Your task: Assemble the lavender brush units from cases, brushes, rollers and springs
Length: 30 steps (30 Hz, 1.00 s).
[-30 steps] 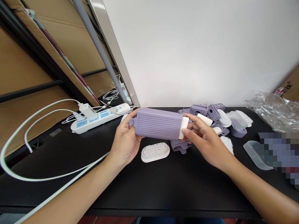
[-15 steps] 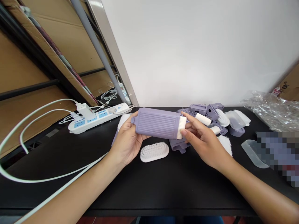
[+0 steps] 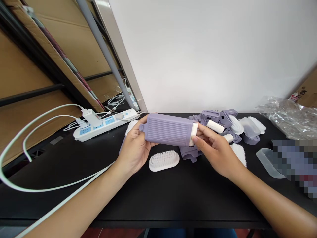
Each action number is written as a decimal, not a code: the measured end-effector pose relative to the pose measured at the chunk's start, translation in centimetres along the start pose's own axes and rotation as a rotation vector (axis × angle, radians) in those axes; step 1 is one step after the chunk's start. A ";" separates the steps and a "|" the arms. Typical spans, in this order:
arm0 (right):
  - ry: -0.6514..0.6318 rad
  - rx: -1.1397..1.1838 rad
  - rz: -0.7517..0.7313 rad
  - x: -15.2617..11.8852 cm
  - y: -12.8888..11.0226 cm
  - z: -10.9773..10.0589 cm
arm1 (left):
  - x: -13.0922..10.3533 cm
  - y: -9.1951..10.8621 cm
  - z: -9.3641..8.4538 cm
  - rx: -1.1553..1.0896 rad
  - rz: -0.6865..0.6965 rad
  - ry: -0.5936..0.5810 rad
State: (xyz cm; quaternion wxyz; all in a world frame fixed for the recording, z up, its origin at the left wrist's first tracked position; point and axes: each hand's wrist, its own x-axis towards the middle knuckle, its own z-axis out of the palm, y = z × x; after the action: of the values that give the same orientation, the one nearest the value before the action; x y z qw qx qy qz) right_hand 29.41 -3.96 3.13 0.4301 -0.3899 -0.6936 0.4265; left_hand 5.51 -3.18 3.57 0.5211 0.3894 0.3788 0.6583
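A purple ribbed plastic case (image 3: 169, 130) lies across both my hands above the table, nearly level. My left hand (image 3: 135, 145) is wrapped round its left end, by a small round tab. At the other end a white ridged piece (image 3: 194, 134) sticks a little way out of the case, and my right hand (image 3: 211, 145) pinches it between thumb and fingers. Below the case, an oval white brush head (image 3: 164, 161) rests bristles up on the black tabletop (image 3: 173, 195).
Behind my right hand lies a pile of purple plastic parts (image 3: 210, 115) and white fluffy pads (image 3: 239, 153). A clear plastic cover (image 3: 269, 163) and crinkled plastic wrap (image 3: 284, 112) are at the right. A power strip (image 3: 109, 124) with white cables stands back left.
The white ridged piece sits deeper in the purple case, with less of it showing. My right hand stays on it and my left hand keeps its hold.
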 end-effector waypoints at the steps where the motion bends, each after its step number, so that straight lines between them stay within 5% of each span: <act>1: 0.003 -0.018 0.002 0.0 0.0 0.0 | 0.0 0.0 0.0 0.002 0.002 -0.001; 14: 0.180 -0.122 -0.152 -0.9 -1.5 -1.6 | 2.6 1.2 -2.1 -0.038 0.171 0.185; 22: -0.136 -0.754 -0.485 -1.0 0.2 1.1 | 1.8 1.6 -1.5 -0.039 0.175 0.151; 30: -0.293 -0.889 -0.619 -1.8 0.8 3.5 | 2.0 1.6 -1.3 -0.118 0.000 0.191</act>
State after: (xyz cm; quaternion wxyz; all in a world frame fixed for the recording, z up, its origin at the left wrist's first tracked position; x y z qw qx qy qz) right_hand 26.92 -6.23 1.03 0.2287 -0.2489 -0.9411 -0.0033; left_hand 3.44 -1.58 4.69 0.5046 0.2935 0.3873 0.7136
